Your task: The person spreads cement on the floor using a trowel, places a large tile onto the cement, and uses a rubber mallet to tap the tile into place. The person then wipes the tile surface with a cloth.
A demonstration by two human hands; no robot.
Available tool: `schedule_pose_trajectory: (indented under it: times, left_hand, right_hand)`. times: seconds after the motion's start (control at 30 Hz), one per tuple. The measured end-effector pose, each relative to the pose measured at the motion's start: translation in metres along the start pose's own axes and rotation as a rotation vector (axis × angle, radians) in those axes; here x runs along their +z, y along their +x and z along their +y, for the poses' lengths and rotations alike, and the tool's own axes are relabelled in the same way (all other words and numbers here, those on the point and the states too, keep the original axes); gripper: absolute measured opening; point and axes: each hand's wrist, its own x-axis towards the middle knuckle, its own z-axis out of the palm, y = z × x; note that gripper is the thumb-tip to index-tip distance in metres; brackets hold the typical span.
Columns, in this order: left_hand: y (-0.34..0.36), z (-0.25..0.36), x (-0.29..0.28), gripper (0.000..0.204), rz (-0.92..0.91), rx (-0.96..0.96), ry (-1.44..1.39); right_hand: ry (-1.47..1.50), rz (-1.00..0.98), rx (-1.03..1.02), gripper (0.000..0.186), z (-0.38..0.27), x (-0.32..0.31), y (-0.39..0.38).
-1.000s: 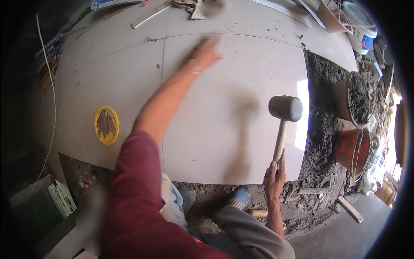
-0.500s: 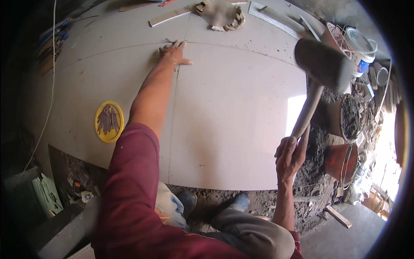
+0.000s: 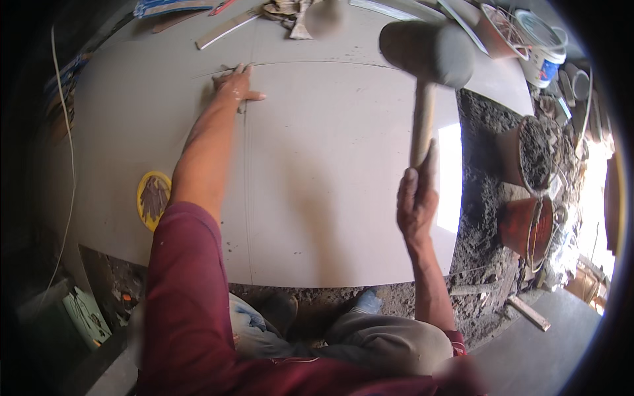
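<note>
My right hand (image 3: 419, 204) is wrapped round the wooden handle of a rubber mallet (image 3: 426, 54). Its dark head is held up over the right part of a large pale floor tile (image 3: 343, 165). At the tile's far left corner, where thin joints cross, my left hand (image 3: 235, 87) rests flat with thumb and fingers apart. A small grey piece, partly hidden, pokes out by its fingertips. Beside my left upper arm, a round yellow dish (image 3: 140, 201) holds several brownish strips, likely tile-levelling wedges.
Dark loose mortar (image 3: 485, 158) borders the tile on the right. There stand a mortar-filled bucket (image 3: 512, 155), a red bucket (image 3: 518, 224) and a white lidded bucket (image 3: 540, 69). Crumpled paper (image 3: 300, 20) and a flat strip (image 3: 228, 30) lie at the far side. A white cord (image 3: 71, 165) hangs on the left.
The mallet and my right hand have shifted left and further up, and the handle is now nearly upright. My left hand stays at the joint crossing while the whole view has shifted slightly.
</note>
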Motion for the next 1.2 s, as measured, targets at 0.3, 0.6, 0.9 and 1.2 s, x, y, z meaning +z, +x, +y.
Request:
schedule_pose_trajectory:
  times: [0.3,0.6,0.9,1.2]
  left_hand:
    - [-0.017,0.066,-0.017,0.125,0.163,0.252,-0.021]
    - [0.003,0.346,-0.054,0.121,0.082,0.512,-0.283]
    - [-0.011,0.346,-0.078,0.124,0.044,0.486,-0.229]
    - [0.012,0.333,-0.049,0.113,0.255,0.654,-0.099]
  right_hand:
    - [0.115,-0.216,0.113,0.065,0.000,-0.040,-0.020]
    - [0.035,0.190,-0.047,0.077,0.021,-0.102,-0.027]
    - [-0.109,0.000,0.315,0.066,0.075,-0.097,-0.003]
    - [-0.230,-0.261,0.671,0.062,0.071,-0.090,-0.079]
